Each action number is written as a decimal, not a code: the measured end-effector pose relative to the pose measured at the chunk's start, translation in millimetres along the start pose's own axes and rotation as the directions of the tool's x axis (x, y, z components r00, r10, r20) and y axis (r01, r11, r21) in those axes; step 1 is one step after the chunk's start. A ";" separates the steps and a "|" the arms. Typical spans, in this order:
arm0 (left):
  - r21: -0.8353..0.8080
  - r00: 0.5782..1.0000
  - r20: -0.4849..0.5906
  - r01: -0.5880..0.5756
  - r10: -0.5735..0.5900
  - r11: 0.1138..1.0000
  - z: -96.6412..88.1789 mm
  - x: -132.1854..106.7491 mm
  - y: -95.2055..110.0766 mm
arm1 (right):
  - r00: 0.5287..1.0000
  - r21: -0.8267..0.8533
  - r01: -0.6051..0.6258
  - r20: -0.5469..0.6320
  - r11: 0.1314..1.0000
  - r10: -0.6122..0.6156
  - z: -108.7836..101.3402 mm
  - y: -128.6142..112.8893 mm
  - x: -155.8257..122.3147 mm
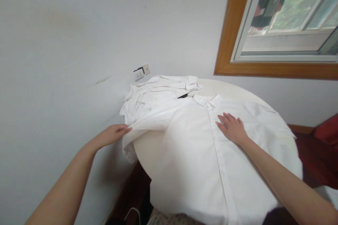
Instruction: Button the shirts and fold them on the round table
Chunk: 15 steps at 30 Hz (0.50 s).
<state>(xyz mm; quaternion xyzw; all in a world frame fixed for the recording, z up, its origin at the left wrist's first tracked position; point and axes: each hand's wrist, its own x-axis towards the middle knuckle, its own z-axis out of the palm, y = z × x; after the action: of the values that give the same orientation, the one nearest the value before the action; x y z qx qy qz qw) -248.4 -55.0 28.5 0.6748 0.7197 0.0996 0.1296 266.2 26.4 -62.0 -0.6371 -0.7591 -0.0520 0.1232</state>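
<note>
A white button-up shirt (190, 147) lies spread front side up over a round table (227, 86), its collar towards the wall and its hem hanging past the near edge. My left hand (119, 133) pinches the end of the shirt's left-hand sleeve and holds it stretched out to the left. Flat on the shirt's chest, right of the button strip, rests my right hand (232, 126) with its fingers spread. Behind the outstretched sleeve lies more white clothing (161, 88), bunched in folds, partly covered by the sleeve.
Close behind the table stands a white wall with a socket (138, 74). A wood-framed window (224, 42) is at the upper right. Something dark and ribbed (182, 96) shows between the clothes. Red fabric (327, 130) lies beyond the table's right side.
</note>
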 end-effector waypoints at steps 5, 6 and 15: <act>0.152 0.986 -0.159 -0.013 0.038 0.988 -29.4 -7.8 31.4 | 1.000 0.009 0.000 0.005 1.000 0.000 -3.5 -1.9 -0.5; 0.223 0.975 -0.216 0.009 0.041 0.975 -35.8 -6.9 41.4 | 1.000 0.010 -0.001 0.005 1.000 0.001 -3.9 -2.2 -0.7; 0.644 0.798 -0.328 -0.204 0.506 0.738 -58.7 30.7 181.7 | 1.000 0.018 -0.008 0.016 1.000 0.008 -5.8 -3.3 -0.5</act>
<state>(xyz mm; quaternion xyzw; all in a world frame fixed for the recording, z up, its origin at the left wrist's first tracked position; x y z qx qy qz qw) -97.2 -9.9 140.3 0.7628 0.5756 0.0650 -0.2874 263.7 23.9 -56.3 -0.6393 -0.7581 -0.0393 0.1231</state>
